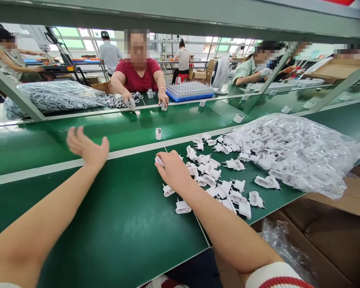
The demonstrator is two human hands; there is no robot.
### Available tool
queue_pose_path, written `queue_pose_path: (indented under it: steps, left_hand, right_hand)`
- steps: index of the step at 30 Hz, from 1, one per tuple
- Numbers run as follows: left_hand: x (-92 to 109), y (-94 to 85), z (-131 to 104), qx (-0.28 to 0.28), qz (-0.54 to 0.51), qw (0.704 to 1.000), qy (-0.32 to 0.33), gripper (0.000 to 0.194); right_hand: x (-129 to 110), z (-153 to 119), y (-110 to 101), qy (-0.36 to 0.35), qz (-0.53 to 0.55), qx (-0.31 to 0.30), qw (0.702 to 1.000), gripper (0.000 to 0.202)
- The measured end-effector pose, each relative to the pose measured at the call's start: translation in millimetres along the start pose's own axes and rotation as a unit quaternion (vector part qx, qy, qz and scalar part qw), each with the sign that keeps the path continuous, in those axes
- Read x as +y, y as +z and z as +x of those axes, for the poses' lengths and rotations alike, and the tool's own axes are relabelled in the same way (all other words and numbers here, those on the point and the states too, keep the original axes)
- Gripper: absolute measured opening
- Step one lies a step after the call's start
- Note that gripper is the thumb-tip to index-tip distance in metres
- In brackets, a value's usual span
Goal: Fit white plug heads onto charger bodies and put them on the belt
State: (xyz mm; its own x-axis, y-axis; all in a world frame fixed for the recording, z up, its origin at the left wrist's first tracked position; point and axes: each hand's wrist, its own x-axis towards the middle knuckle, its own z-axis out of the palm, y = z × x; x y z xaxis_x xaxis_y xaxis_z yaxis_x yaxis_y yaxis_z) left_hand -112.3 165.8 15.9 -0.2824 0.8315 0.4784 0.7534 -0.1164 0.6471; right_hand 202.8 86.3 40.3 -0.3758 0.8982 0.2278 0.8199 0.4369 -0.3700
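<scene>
My left hand (88,147) is raised over the near rail of the green conveyor belt, fingers spread, nothing in it. My right hand (174,170) is closed on a small white plug housing (159,161), pinched at the fingertips; the fingers hide part of it. Right beside that hand lies a loose pile of white plug housings (210,170) with pins, on the green table (123,224). Beyond the hands, a single white housing (158,134) with a dark face sits on the belt (123,134).
A clear plastic bag (306,152) full of housings lies at the right. Across the belt, a person in a red shirt (142,76) handles small parts near a blue tray (190,95) of pinned pieces. A metal beam (168,18) crosses overhead.
</scene>
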Motion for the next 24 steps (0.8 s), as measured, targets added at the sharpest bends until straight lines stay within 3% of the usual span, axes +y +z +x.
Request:
queue_pose_path:
  steps: [1, 4, 7, 9, 11, 13, 16, 20, 22, 24]
  left_hand:
    - [17.3, 17.5, -0.2, 0.059, 0.014, 0.998, -0.007, 0.065]
    - [65.2, 78.3, 3.2, -0.066, -0.028, 0.997, -0.009, 0.054]
    - [92.1, 131.5, 10.1, -0.117, -0.049, 0.991, -0.039, 0.061]
    - [99.3, 152.3, 13.2, -0.129, -0.056, 0.988, -0.064, 0.049]
    - [102.3, 158.5, 12.3, -0.126, -0.061, 0.987, -0.080, 0.033]
    - [103.7, 151.2, 4.6, -0.116, -0.068, 0.987, -0.084, 0.030]
    - [102.7, 121.3, -23.5, -0.107, -0.086, 0.987, -0.079, 0.037]
    - [91.7, 60.7, -86.2, -0.144, -0.116, 0.980, -0.072, 0.041]
    - [85.4, 28.1, -120.0, -0.170, -0.128, 0.974, -0.081, 0.045]
    - [81.7, -1.1, -150.1, -0.192, -0.133, 0.968, -0.094, 0.048]
  right_hand:
    - [-2.2, -0.7, -0.1, 0.001, 0.009, 0.010, 1.000, 0.034]
    - [-8.5, -3.6, 1.0, 0.005, 0.003, 0.027, 1.000, 0.040]
    - [-13.0, -6.1, 1.5, 0.017, -0.004, 0.017, 1.000, 0.042]
    - [-13.9, -6.7, 0.5, 0.033, 0.039, 0.008, 0.999, 0.042]
    - [-12.7, -6.0, -0.8, 0.055, 0.118, 0.002, 0.992, 0.045]
    - [-9.6, -4.5, -1.6, 0.076, 0.191, 0.010, 0.979, 0.058]
    - [-4.9, -2.0, -0.7, 0.093, 0.273, 0.027, 0.957, 0.067]
    - [-5.8, -0.9, 0.0, 0.082, 0.458, -0.020, 0.885, 0.061]
    - [-8.7, -1.6, -1.4, 0.078, 0.535, -0.069, 0.838, 0.068]
    - [-11.3, -3.0, -3.2, 0.080, 0.565, -0.118, 0.813, 0.076]
